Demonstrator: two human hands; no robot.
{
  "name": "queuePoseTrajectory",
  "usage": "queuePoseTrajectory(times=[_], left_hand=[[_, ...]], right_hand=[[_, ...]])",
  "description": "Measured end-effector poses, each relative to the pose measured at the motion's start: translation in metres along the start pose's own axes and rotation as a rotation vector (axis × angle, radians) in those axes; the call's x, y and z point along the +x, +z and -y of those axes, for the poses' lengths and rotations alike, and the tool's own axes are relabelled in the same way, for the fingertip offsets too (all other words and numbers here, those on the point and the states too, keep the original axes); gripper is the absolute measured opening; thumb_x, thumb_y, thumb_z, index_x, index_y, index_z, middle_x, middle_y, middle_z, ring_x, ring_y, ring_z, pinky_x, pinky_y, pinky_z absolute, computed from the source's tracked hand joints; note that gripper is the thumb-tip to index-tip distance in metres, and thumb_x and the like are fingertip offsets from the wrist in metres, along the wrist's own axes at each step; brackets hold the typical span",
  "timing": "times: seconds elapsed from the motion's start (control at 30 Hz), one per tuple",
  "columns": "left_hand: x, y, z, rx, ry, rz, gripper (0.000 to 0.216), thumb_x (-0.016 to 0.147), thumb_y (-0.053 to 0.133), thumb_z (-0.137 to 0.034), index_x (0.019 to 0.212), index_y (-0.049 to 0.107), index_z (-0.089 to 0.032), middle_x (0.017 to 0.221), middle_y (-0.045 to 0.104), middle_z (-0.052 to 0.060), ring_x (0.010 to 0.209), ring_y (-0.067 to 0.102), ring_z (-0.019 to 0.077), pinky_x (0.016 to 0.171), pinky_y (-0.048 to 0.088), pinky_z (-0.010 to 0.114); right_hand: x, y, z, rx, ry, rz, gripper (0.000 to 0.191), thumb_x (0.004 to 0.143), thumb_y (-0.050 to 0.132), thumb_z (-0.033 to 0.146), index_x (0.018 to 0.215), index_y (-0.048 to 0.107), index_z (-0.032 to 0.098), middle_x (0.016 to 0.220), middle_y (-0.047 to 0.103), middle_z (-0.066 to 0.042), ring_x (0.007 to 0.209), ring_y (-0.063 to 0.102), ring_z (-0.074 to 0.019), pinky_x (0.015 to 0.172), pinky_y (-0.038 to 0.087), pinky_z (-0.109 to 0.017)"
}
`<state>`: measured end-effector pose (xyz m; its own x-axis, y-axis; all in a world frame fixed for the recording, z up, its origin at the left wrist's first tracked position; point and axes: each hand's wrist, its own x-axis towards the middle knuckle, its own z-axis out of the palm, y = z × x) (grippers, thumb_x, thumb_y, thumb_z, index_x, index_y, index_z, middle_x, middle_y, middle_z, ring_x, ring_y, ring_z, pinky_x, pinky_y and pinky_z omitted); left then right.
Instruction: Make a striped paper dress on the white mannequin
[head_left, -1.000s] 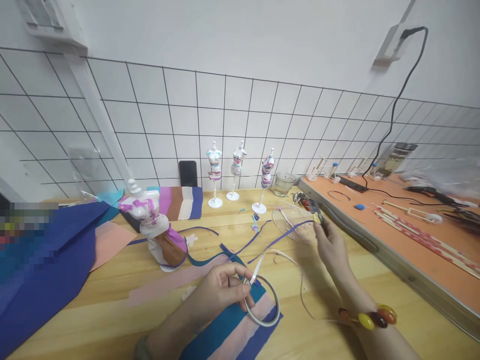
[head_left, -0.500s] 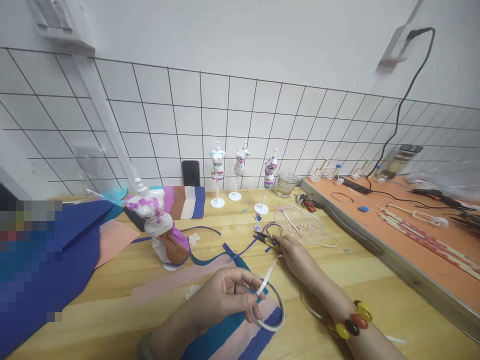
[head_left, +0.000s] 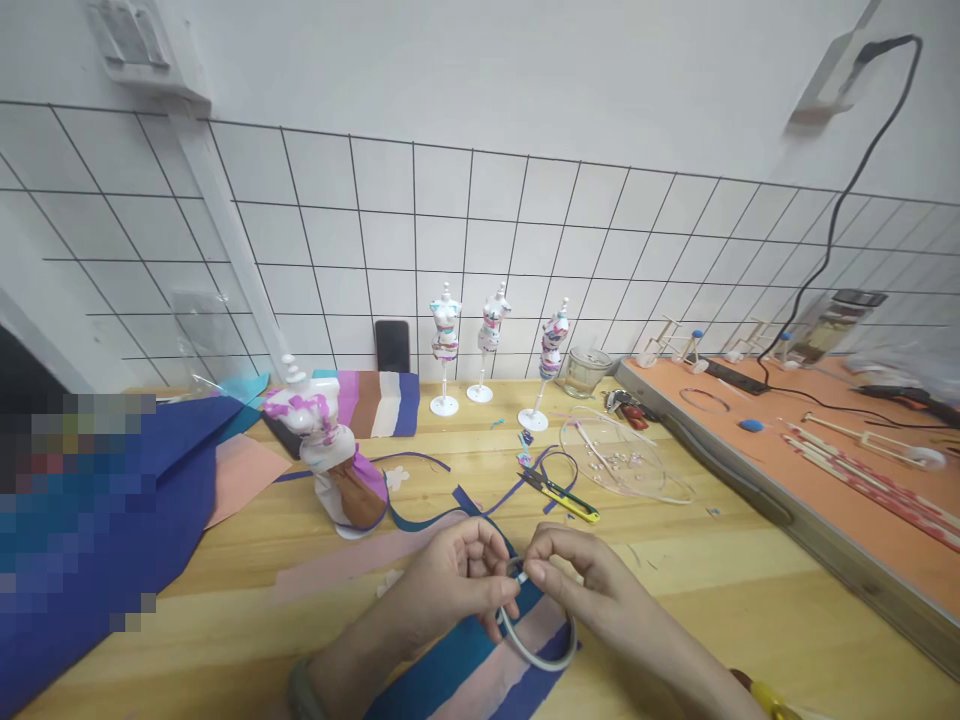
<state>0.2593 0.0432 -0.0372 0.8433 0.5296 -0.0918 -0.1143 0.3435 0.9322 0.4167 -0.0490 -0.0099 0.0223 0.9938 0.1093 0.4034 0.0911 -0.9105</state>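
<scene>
A thin roll of tape (head_left: pixel 546 664) hangs from the closed fingers of my left hand (head_left: pixel 454 580), tilted above striped fabric (head_left: pixel 469 660). Close against it, my right hand (head_left: pixel 592 580) pinches with thumb and forefinger at a short piece of white tape (head_left: pixel 523 577) by the roll's upper edge. Part of the roll is hidden behind my left fingers. Beyond my right hand, yellow-handled thread snips (head_left: pixel 562 495) lie on the table, next to a curled purple ribbon (head_left: pixel 517 490).
A dress form (head_left: pixel 315 430) in draped fabric stands at left. Three small painted dress forms (head_left: pixel 445 345) stand near the wall, beside a glass jar (head_left: pixel 585 370). A clear cord with beads (head_left: pixel 622 460) lies right of the snips. An orange-topped surface (head_left: pixel 720 400) borders the table at right.
My right hand has let go of the thread snips, leaving them on the table, and has come back to the tape at my left hand. The long loose tape strip no longer stretches out.
</scene>
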Motion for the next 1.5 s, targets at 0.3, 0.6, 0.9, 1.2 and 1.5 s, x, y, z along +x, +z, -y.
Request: queuePoseTrajectory(times=[0.3,0.6,0.9,1.2,1.5], left_hand=[[0.002,0.001,0.002,-0.006,0.043,-0.053,0.035,0.061,0.080,-0.030,0.078,0.053,-0.015,0.063,0.057,-0.004,0.055,0.063,0.0133,0.037,0.051,0.018],[0.002,0.000,0.000,-0.052,0.089,-0.097,0.033,0.061,0.081,-0.027,0.077,0.055,-0.014,0.066,0.058,-0.003,0.050,0.055,0.0074,0.042,0.055,0.022],[0.004,-0.009,-0.006,-0.148,0.092,-0.209,0.034,0.065,0.078,-0.032,0.083,0.053,-0.017,0.070,0.057,-0.001,0.069,0.062,0.0150,0.038,0.052,0.018],[0.000,-0.005,-0.013,-0.070,0.049,-0.234,0.032,0.069,0.072,-0.043,0.070,0.053,-0.017,0.051,0.058,-0.003,0.040,0.049,0.0062,0.030,0.036,0.012],[-0.008,0.020,-0.018,0.287,0.047,-0.292,0.016,0.069,0.069,-0.028,0.069,0.064,-0.013,0.063,0.062,0.000,0.045,0.053,0.0077,0.045,0.043,0.020]], right_hand=[[0.005,0.003,-0.011,0.346,0.157,0.083,0.034,0.082,0.059,0.047,0.068,0.055,0.017,0.061,0.051,0.003,0.056,0.042,-0.0105,0.055,0.031,-0.023],[0.008,0.004,-0.017,0.438,0.187,0.021,0.040,0.075,0.066,0.053,0.065,0.055,0.016,0.056,0.045,0.005,0.053,0.038,-0.0098,0.054,0.028,-0.023],[0.007,-0.002,-0.023,0.478,0.179,-0.020,0.036,0.078,0.065,0.048,0.065,0.056,0.015,0.055,0.050,0.003,0.053,0.042,-0.0105,0.056,0.031,-0.024],[0.007,-0.006,-0.026,0.513,0.137,-0.133,0.035,0.082,0.060,0.048,0.068,0.053,0.017,0.053,0.045,0.005,0.052,0.037,-0.0103,0.054,0.027,-0.024],[0.003,0.007,-0.013,0.412,0.098,-0.140,0.039,0.081,0.060,0.052,0.066,0.055,0.017,0.052,0.041,0.006,0.050,0.037,-0.0090,0.050,0.033,-0.021]])
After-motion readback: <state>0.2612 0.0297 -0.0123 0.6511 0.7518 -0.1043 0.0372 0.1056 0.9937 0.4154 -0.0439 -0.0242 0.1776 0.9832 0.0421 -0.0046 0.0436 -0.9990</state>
